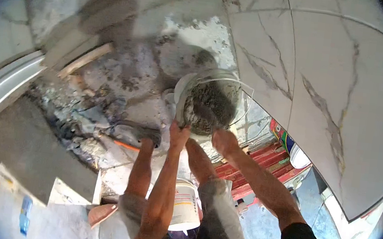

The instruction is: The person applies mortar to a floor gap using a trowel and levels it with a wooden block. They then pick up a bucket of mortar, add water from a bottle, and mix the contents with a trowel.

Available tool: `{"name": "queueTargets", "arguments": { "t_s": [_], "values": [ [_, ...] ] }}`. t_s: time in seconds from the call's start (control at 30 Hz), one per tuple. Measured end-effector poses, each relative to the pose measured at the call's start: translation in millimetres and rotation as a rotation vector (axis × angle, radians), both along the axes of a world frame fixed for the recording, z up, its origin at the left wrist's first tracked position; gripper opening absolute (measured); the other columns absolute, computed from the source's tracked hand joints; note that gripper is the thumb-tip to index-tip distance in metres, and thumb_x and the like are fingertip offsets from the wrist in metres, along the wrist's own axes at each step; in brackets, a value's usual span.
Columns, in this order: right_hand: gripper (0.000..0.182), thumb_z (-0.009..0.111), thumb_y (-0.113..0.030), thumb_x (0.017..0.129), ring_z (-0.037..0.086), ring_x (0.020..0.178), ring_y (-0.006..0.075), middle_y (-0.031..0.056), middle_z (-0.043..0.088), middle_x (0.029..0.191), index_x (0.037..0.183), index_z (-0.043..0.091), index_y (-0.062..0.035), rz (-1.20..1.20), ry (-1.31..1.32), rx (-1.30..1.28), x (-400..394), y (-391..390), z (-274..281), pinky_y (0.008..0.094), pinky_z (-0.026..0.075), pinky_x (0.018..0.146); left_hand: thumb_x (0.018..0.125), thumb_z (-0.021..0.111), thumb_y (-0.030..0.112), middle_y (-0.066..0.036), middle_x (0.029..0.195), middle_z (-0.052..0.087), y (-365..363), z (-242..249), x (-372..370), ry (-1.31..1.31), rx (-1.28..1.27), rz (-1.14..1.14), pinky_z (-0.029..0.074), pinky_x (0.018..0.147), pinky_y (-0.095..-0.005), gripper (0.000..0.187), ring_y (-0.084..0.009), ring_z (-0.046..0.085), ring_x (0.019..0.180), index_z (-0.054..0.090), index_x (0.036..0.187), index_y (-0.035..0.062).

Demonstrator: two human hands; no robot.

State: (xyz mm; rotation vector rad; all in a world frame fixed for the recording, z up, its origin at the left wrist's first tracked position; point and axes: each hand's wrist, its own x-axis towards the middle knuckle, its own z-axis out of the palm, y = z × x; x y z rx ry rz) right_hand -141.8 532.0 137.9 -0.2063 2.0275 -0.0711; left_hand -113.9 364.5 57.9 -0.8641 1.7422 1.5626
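A white bucket point(181, 94) with a thin wire handle tilts in front of me, its mouth facing up toward my view. Wet grey mortar point(213, 96) lies inside it, with a dark patch that may be a tool or shadow. My left hand point(179, 136) is closed on the bucket's near rim. At the rim's near right side, my right hand point(224, 142) makes a fist; whatever it grips is hidden. Between my legs stands a second white bucket point(185, 207) with printing on its side.
Large marble-patterned tiles point(321, 73) cover the surface at right. Rubble point(90, 126) and a wood strip point(85, 60) lie on the left of the rough floor. Dark red slats point(262, 164) and a paint-type bucket point(297, 157) sit below the tile edge. White step-shaped edging point(65, 192) is at lower left.
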Motion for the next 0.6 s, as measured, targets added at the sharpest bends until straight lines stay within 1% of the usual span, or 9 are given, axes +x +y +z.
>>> {"name": "queueTargets", "arguments": {
  "t_s": [0.03,0.07,0.1,0.2,0.3,0.37,0.4,0.53,0.6],
  "values": [
    [0.032,0.052,-0.013,0.078,0.063,0.069,0.0247,0.0130,0.061,0.074,0.104,0.051,0.0058,0.077,0.034,-0.090,-2,-13,34,0.0379,0.053,0.053,0.074,0.058,0.003,-0.016,0.095,0.060,-20,9,6,0.040,0.063,0.097,0.044,0.073,-0.0355,0.042,-0.0269,0.058,0.084,0.049,0.115,-0.0019],
    [0.028,0.050,-0.013,0.079,0.063,0.066,0.0339,0.0233,0.061,0.079,0.099,0.053,0.0054,0.010,-0.001,-0.226,-2,-12,47,0.0423,0.052,0.055,0.075,0.059,0.002,-0.014,0.091,0.060,-43,29,3,-0.238,-0.104,-0.123,0.044,0.072,-0.0351,0.038,-0.0249,0.056,0.082,0.051,0.111,-0.0030],
    [0.028,0.051,-0.014,0.079,0.064,0.068,0.0322,0.0212,0.062,0.080,0.100,0.053,0.0040,0.011,0.000,-0.295,-7,-6,62,0.0400,0.052,0.057,0.075,0.059,0.002,-0.014,0.091,0.060,-59,53,1,-0.218,-0.132,-0.104,0.044,0.072,-0.0351,0.038,-0.0249,0.056,0.082,0.051,0.111,-0.0030],
    [0.027,0.052,-0.014,0.079,0.064,0.070,0.0296,0.0169,0.063,0.082,0.101,0.053,0.0023,0.106,0.224,-0.082,-36,-33,118,0.0373,0.052,0.058,0.078,0.059,0.003,-0.011,0.091,0.057,-95,140,15,-0.261,-0.110,0.094,0.045,0.072,-0.0314,0.038,-0.0173,0.054,0.082,0.046,0.114,-0.0020],
    [0.021,0.052,-0.012,0.078,0.065,0.069,0.0265,0.0134,0.064,0.081,0.094,0.058,0.0000,0.348,0.248,-0.227,-34,-81,161,0.0379,0.052,0.054,0.077,0.060,0.004,-0.009,0.091,0.058,-113,188,57,-0.045,-0.031,0.367,0.046,0.069,-0.0300,0.038,-0.0164,0.055,0.079,0.048,0.113,-0.0032],
    [0.021,0.051,-0.012,0.077,0.065,0.067,0.0281,0.0135,0.064,0.079,0.093,0.057,-0.0001,0.362,0.238,-0.348,-18,-121,227,0.0390,0.052,0.053,0.077,0.060,0.004,-0.010,0.092,0.059,-121,253,46,0.024,-0.062,0.215,0.047,0.070,-0.0301,0.039,-0.0163,0.056,0.081,0.047,0.113,-0.0038],
    [0.022,0.051,-0.012,0.077,0.064,0.066,0.0291,0.0145,0.063,0.080,0.095,0.056,-0.0001,0.362,0.251,-0.393,-23,-125,262,0.0393,0.052,0.053,0.076,0.060,0.004,-0.010,0.092,0.059,-126,278,64,0.166,-0.043,0.292,0.047,0.070,-0.0307,0.039,-0.0166,0.056,0.081,0.048,0.112,-0.0036],
    [0.026,0.055,-0.012,0.073,0.062,0.060,0.0275,0.0162,0.059,0.073,0.095,0.056,0.0005,0.762,0.350,-0.627,-59,-122,338,0.0400,0.051,0.051,0.074,0.062,0.006,-0.010,0.091,0.060,-124,395,74,0.047,-0.015,0.749,0.047,0.071,-0.0327,0.037,-0.0178,0.057,0.082,0.052,0.108,-0.0052],
    [0.029,0.054,-0.012,0.074,0.062,0.060,0.0273,0.0153,0.058,0.072,0.099,0.055,0.0016,0.564,0.588,-0.359,-56,-134,361,0.0402,0.050,0.050,0.072,0.063,0.006,-0.011,0.089,0.061,-120,427,87,0.194,-0.268,0.570,0.047,0.070,-0.0340,0.035,-0.0197,0.058,0.080,0.054,0.103,-0.0083]
  ]
}}
